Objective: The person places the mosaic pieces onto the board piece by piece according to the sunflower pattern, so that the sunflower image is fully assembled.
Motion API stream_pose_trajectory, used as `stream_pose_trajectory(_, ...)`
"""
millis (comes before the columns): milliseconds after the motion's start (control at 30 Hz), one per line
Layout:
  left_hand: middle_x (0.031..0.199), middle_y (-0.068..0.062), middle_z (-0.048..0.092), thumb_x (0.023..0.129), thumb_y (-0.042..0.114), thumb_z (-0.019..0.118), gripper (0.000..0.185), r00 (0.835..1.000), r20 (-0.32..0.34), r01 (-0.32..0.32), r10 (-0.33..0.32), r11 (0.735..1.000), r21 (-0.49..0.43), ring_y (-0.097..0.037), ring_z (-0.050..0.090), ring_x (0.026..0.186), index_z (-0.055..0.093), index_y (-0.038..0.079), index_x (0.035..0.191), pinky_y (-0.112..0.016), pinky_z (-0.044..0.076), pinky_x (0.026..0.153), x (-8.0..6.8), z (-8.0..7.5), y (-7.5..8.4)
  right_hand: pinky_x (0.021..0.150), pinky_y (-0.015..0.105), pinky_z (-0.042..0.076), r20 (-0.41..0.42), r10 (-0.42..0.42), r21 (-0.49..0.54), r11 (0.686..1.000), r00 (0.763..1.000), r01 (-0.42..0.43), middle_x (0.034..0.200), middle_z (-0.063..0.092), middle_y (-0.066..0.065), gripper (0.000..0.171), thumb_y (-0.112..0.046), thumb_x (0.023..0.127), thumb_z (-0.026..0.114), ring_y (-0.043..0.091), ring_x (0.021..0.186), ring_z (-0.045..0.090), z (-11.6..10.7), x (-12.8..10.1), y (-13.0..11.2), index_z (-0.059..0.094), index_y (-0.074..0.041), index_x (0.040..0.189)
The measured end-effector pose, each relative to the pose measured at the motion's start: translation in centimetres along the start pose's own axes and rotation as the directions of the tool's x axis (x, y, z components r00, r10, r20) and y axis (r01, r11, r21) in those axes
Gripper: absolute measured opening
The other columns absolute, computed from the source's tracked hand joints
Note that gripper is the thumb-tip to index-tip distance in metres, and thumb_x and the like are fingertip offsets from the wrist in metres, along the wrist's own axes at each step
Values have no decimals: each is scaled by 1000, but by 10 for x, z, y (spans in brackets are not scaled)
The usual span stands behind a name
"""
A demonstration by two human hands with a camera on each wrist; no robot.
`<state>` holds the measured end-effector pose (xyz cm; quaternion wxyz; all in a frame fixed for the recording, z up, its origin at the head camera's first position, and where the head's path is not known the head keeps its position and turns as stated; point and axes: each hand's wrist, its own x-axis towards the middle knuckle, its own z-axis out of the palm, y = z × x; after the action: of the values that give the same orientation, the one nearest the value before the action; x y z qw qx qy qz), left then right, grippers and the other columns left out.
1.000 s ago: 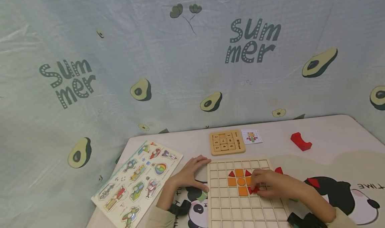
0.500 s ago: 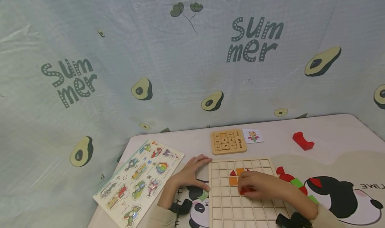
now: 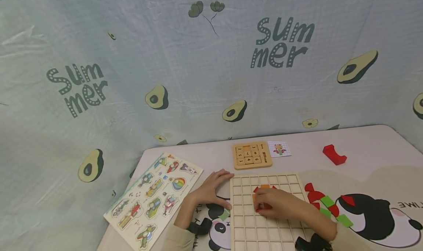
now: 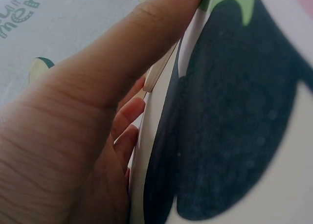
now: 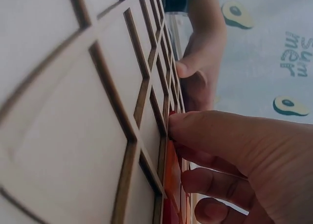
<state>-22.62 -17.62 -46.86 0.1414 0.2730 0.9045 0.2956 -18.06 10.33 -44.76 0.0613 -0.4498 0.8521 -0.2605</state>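
Observation:
A wooden grid board (image 3: 264,225) lies on the table's near side. My right hand (image 3: 261,204) rests on its upper rows, fingers curled over a red piece (image 3: 263,207) that they pinch beside the orange squares (image 3: 264,186) and a red triangle (image 3: 256,189). In the right wrist view the right hand (image 5: 234,150) presses the red piece (image 5: 171,177) into the grid (image 5: 98,111). My left hand (image 3: 222,190) lies flat against the board's left edge, thumb along it. The left wrist view shows the left hand (image 4: 98,111) against that edge (image 4: 151,77).
Loose red and green pieces (image 3: 325,201) lie just right of the board. Behind it sit a number slide puzzle (image 3: 252,155), a small pattern card (image 3: 279,149) and a red block (image 3: 334,154). A picture peg puzzle (image 3: 153,199) lies at the left, over the table edge.
My right hand has slid left across the board with the red piece, now covering most of the orange squares. The left hand has stayed at the board's edge.

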Motion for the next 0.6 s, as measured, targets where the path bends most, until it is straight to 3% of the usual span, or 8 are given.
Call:
stream_pose_trajectory(233, 148, 3, 30, 62, 42, 84, 94, 1000, 2, -3, 3, 1000, 5, -19, 15, 143, 37, 29, 142, -44, 8, 118, 1, 0, 0, 63, 14, 43, -14, 32, 5, 999, 999, -32, 86, 52, -16, 6, -27, 86, 67, -5, 72, 45, 0, -2, 0, 66, -22, 85)
stream_pose_trajectory(600, 150, 2, 27, 61, 43, 84, 95, 1000, 10, 8, -8, 1000, 10, -22, 20, 140, 36, 31, 142, -51, 21, 113, 0, 0, -1, 71, 20, 49, 2, 85, 0, 996, 996, -85, 92, 56, -16, 6, -24, 85, 68, -3, 79, 49, -1, -5, 1, 69, -23, 91)
